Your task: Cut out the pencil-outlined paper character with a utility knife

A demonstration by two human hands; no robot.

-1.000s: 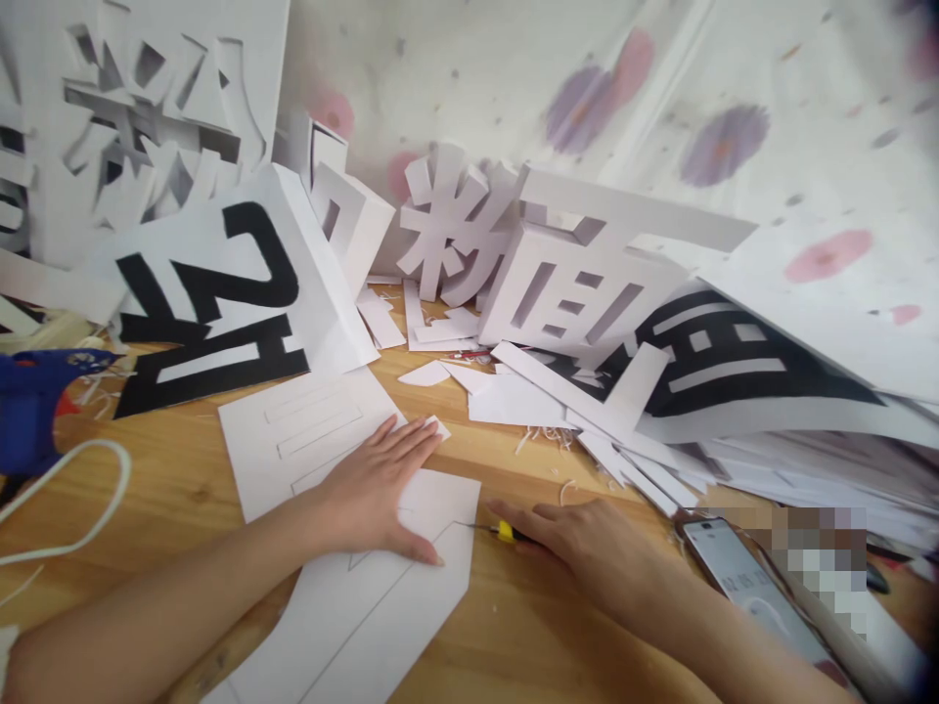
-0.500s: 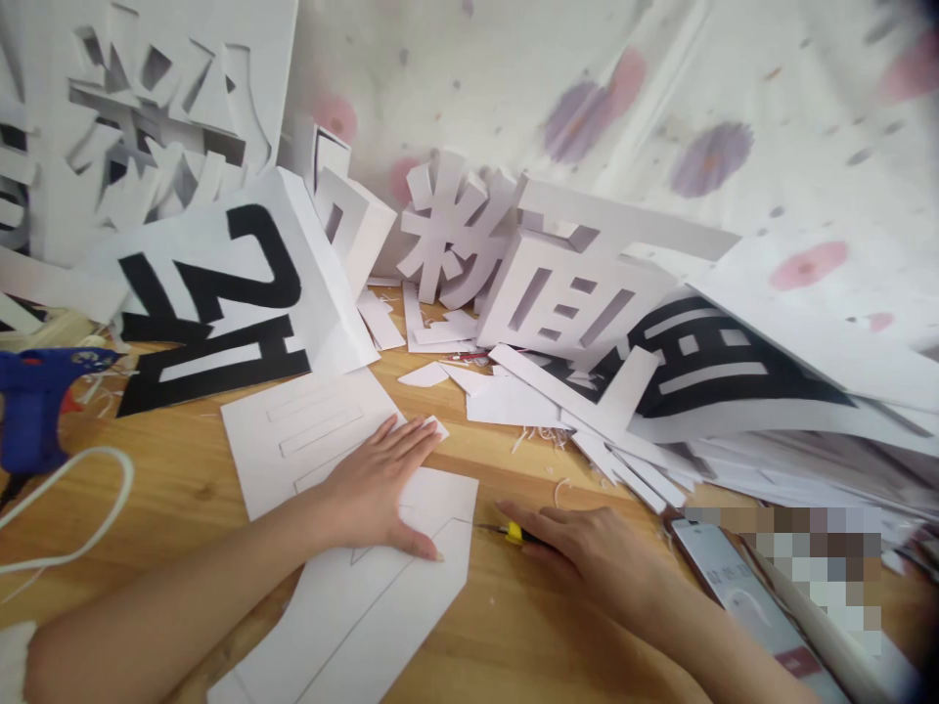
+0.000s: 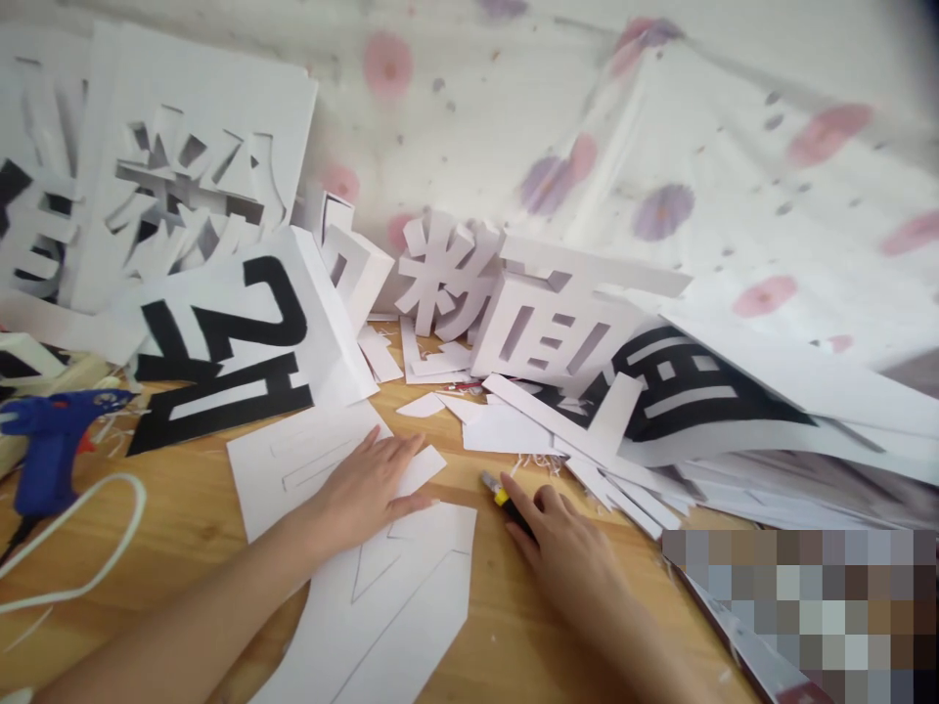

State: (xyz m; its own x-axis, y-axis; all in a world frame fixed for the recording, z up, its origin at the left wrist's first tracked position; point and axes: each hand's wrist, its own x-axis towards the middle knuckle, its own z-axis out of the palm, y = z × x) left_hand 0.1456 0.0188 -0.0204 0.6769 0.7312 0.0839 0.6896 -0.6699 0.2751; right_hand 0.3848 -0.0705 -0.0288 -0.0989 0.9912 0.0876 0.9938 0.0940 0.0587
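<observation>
Fingers stretched out, my left hand (image 3: 371, 494) lies flat on a white foam board sheet (image 3: 411, 626) with thin pencil-like lines drawn on it. Part of the sheet's outline is hidden under that hand and forearm. My right hand (image 3: 561, 533) is closed around a black and yellow utility knife (image 3: 503, 494), a little to the right of the sheet. The knife's front end points up and left, over bare wood and apart from the board.
A blue glue gun (image 3: 51, 445) with a white cord stands at the left. White cut-out characters (image 3: 539, 337) and a black-printed sheet (image 3: 242, 342) stand behind. Board scraps (image 3: 506, 425) lie across the table's middle and right. A phone (image 3: 723, 626) lies lower right, partly blurred out.
My right hand has drawn the knife up and away from the sheet's right edge. My left hand has shifted slightly, its thumb now higher on the board. The view has tilted upward.
</observation>
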